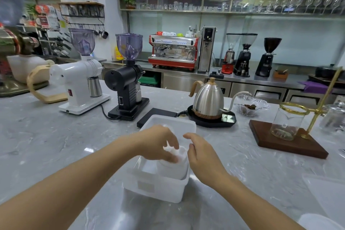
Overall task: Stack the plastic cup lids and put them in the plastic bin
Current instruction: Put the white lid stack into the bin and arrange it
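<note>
Lids (176, 157) under left hand (158, 143)

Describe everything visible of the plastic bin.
The plastic bin is a translucent white rectangular tub, open-topped, upright on the grey marble counter. A faint pale label marks its near wall. A stack of cup lids sits inside; the left hand grips them, and the right hand hovers at its right rim.

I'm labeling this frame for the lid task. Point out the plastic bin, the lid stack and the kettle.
plastic bin (156, 190): head view, near front wall.
lid stack (180, 162): head view, its translucent side.
kettle (208, 99): head view, steel body.
</note>
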The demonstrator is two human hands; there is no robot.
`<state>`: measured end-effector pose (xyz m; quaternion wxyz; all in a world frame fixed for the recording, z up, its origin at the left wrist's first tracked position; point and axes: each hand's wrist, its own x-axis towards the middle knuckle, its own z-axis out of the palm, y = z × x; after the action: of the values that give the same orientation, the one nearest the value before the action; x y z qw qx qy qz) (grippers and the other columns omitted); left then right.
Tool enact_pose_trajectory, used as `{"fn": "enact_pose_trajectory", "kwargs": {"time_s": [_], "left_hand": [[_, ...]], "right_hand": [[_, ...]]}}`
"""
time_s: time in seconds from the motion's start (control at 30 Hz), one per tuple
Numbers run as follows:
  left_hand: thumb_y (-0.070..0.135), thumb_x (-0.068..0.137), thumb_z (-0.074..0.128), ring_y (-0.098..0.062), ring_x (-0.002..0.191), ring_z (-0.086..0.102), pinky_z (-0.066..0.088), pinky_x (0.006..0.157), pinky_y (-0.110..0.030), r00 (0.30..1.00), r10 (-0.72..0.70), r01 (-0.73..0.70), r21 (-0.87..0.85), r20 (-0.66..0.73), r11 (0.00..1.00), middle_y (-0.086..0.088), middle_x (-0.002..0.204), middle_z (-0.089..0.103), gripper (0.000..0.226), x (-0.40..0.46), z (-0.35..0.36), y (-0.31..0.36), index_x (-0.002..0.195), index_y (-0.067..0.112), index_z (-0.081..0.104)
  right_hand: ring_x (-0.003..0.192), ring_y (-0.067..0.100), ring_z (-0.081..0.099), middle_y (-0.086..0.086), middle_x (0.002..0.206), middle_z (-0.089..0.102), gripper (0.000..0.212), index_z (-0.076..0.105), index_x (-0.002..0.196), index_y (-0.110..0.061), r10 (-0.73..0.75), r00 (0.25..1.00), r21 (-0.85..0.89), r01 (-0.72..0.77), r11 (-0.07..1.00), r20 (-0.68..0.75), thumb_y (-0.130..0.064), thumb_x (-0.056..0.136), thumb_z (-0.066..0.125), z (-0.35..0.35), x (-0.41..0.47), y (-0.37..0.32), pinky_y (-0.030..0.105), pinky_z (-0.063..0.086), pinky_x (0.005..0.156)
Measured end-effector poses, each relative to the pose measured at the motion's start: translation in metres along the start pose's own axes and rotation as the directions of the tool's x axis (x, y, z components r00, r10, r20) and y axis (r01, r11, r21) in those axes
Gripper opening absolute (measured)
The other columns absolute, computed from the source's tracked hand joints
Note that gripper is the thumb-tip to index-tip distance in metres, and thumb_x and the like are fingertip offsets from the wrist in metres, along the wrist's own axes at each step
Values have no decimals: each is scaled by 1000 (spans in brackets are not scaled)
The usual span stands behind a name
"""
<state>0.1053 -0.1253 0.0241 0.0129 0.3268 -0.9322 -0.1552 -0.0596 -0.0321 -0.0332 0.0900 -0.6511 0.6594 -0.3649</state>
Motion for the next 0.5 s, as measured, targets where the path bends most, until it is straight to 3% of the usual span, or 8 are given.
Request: {"fn": "enact_pose_trajectory", "kwargs": {"time_s": [0.1,0.17,0.23,0.3,0.4,0.5], "left_hand": [[48,72,86,-15,104,60,52,91,-36,997,-20,11,113,80,994,10,115,61,60,-7,3,5,126,34,67],[42,73,87,-19,111,58,50,95,-40,999,15,-24,168,49,985,4,123,62,57,-5,10,8,126,31,67],[40,76,85,-19,111,57,50,95,-39,999,36,-37,172,9,984,3,122,64,54,-1,14,8,126,29,68],[42,77,84,-18,107,57,50,93,-38,999,38,-32,162,-33,986,3,118,66,53,2,18,5,126,30,68],[49,77,82,-15,102,54,48,89,-34,994,39,-24,136,-104,990,6,112,66,51,6,25,-2,123,32,69],[56,75,80,-15,109,54,47,93,-34,987,65,-46,127,-149,991,8,113,64,51,8,30,-6,120,34,70]], "right_hand": [[137,13,37,0,155,32,45,40,144,-16,65,997,60,-63,996,-34,-16,99,40,1,1,3,19,30,105],[131,18,41,3,154,34,53,31,150,-14,138,990,139,-136,981,-6,-19,98,41,1,2,4,31,34,111],[108,18,47,-7,120,54,55,27,152,-16,182,982,202,-189,961,54,-20,98,38,3,2,3,33,41,98],[91,13,41,-21,83,38,58,20,155,-19,214,972,233,-231,945,96,-21,100,34,7,1,2,21,37,78],[64,1,48,-14,72,45,60,9,157,-21,237,967,247,-253,935,95,-21,101,33,7,-2,1,9,37,56],[56,-6,48,-13,69,44,61,9,158,-21,232,968,260,-250,933,99,-19,102,33,5,-3,-3,7,37,53]]}}
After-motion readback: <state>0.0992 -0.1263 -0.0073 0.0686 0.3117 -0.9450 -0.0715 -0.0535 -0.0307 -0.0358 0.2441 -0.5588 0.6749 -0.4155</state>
